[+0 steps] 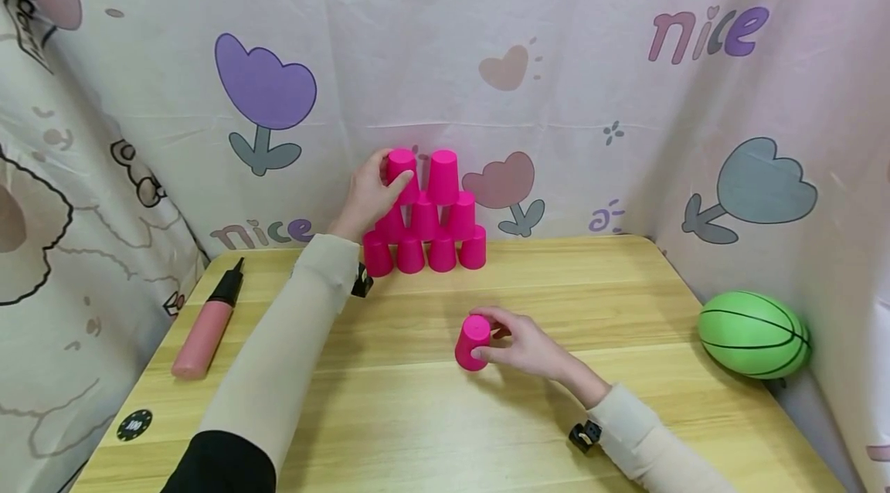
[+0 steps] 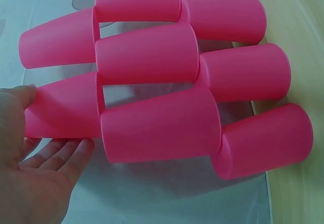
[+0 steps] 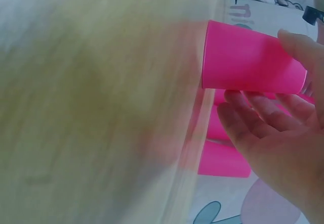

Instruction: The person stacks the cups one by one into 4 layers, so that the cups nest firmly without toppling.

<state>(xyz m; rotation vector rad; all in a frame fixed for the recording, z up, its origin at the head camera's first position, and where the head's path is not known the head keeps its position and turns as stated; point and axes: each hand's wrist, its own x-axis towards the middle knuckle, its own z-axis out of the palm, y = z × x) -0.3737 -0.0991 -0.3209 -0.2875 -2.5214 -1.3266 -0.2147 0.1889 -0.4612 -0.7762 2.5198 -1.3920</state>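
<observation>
Pink plastic, head view: we see the pyramid of cups (image 1: 424, 219) at the table's (image 1: 626, 277) far edge, the left hand (image 1: 368, 195) gripping its top-left cup (image 1: 402, 172); the right hand (image 1: 524, 346) holds a single upturned cup (image 1: 473, 342), nearer us. Left wrist view: fingers (image 2: 61, 155) spread under that cup. Right wrist view: fingers (image 3: 253, 123) loosely curled round the single cup, its long axis upright.

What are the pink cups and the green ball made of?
The pink cups look like smooth plastic: one even colour, thin walls, a soft shine. The green ball looks like rubber, with black basketball lines and a dull, slightly shiny skin. The table seems to be wood or a wood-look top, with visible grain.
</observation>
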